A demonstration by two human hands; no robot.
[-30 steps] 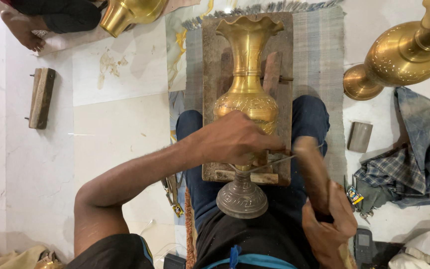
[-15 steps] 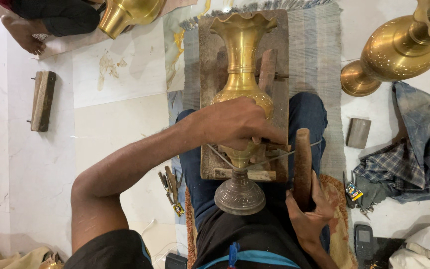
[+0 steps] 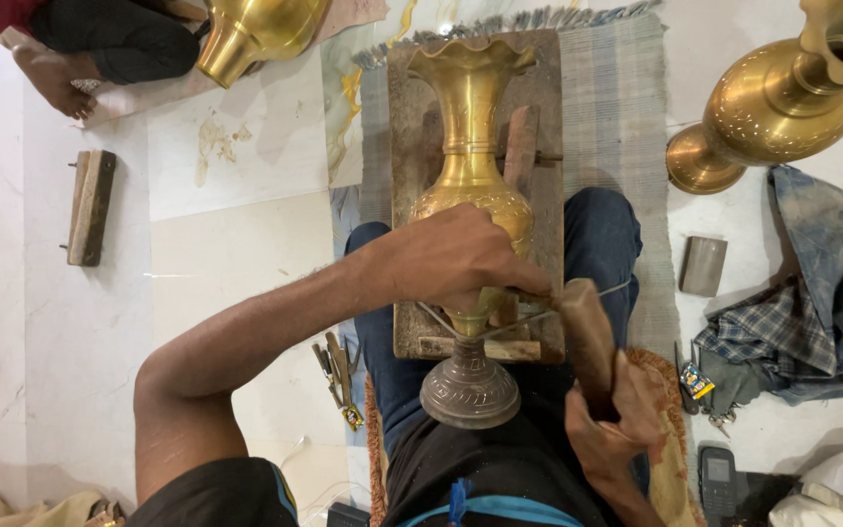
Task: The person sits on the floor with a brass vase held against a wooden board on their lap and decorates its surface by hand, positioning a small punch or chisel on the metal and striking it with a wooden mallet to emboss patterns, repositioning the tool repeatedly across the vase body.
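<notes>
A tall golden brass vase with a fluted, wavy rim point(image 3: 468, 127) lies lengthwise on a worn wooden board point(image 3: 412, 195) at the centre of the frame, its rim toward the top edge and its darker round foot point(image 3: 470, 390) toward the person's lap. The board rests across the person's blue-trousered legs point(image 3: 597, 234) and a grey striped woven mat point(image 3: 617, 117). The left hand point(image 3: 456, 259) covers the lower belly of the vase, fingers curled tight around a thin metal chisel point(image 3: 514, 322) whose tip meets the vase's narrow stem. At lower right of centre, the right hand point(image 3: 617, 429) grips a brown wooden mallet point(image 3: 587, 337), fingers wrapped closed about its handle, the head just beside the chisel's end. A second polished brass vase point(image 3: 773, 102) lies at upper right on the pale marble floor point(image 3: 226, 254). A small wooden block point(image 3: 90, 207) sits at the left, crumpled blue checked cloth point(image 3: 812, 303) at the right.
</notes>
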